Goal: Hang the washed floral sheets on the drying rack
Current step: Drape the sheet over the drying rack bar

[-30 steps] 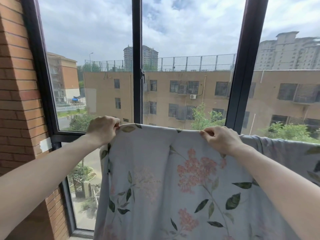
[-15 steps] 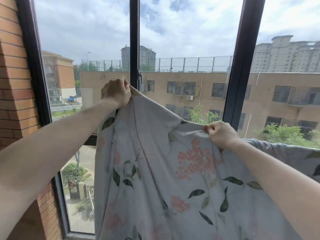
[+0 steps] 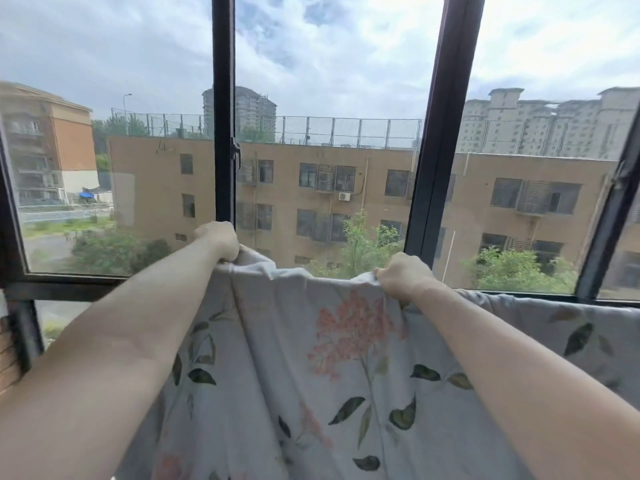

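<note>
A pale floral sheet (image 3: pixel 311 368), printed with pink blossoms and green leaves, hangs in front of me and fills the lower half of the head view. My left hand (image 3: pixel 218 239) grips its top edge at the left, raised a little higher than the other hand. My right hand (image 3: pixel 403 275) grips the same top edge further right. The sheet's top edge runs on to the right (image 3: pixel 554 320) at about window-sill height. The drying rack is hidden behind the cloth, if it is there at all.
A large window with dark frames (image 3: pixel 223 133) stands directly behind the sheet. A brick wall (image 3: pixel 8 355) shows at the far left edge. Buildings and trees lie outside.
My left hand had lifted the sheet's corner high half a second ago and has come back down near the right hand's level. The camera has tilted upward and shifted left.
</note>
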Action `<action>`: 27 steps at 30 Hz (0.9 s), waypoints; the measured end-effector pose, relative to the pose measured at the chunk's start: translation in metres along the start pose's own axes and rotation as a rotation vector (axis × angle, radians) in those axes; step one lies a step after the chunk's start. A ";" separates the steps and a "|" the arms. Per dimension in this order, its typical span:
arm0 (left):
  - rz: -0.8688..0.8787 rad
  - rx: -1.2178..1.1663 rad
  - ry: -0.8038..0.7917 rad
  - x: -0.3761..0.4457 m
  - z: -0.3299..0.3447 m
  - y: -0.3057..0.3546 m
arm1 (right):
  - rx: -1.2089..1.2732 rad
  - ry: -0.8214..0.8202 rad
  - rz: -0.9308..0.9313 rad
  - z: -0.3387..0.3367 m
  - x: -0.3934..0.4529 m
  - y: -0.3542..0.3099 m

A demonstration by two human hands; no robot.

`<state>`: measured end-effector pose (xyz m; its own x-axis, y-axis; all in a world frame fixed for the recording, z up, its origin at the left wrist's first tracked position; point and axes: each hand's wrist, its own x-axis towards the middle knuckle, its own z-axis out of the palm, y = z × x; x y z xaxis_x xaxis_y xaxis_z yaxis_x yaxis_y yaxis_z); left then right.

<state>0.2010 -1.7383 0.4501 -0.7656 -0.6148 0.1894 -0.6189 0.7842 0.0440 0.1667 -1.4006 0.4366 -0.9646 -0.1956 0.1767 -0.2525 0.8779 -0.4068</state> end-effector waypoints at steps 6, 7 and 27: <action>0.160 -0.043 -0.367 0.002 0.006 -0.028 | -0.065 -0.027 -0.038 0.000 -0.004 0.002; 0.157 -0.114 -0.363 -0.003 0.001 -0.032 | -0.078 -0.027 -0.051 0.000 -0.005 0.002; 0.276 -0.607 0.111 -0.103 0.049 -0.138 | 0.076 0.263 -0.351 0.023 -0.022 0.011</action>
<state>0.3567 -1.7872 0.3760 -0.8388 -0.3986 0.3709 -0.1701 0.8390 0.5168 0.1836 -1.3967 0.4074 -0.7699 -0.3499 0.5338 -0.5759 0.7413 -0.3448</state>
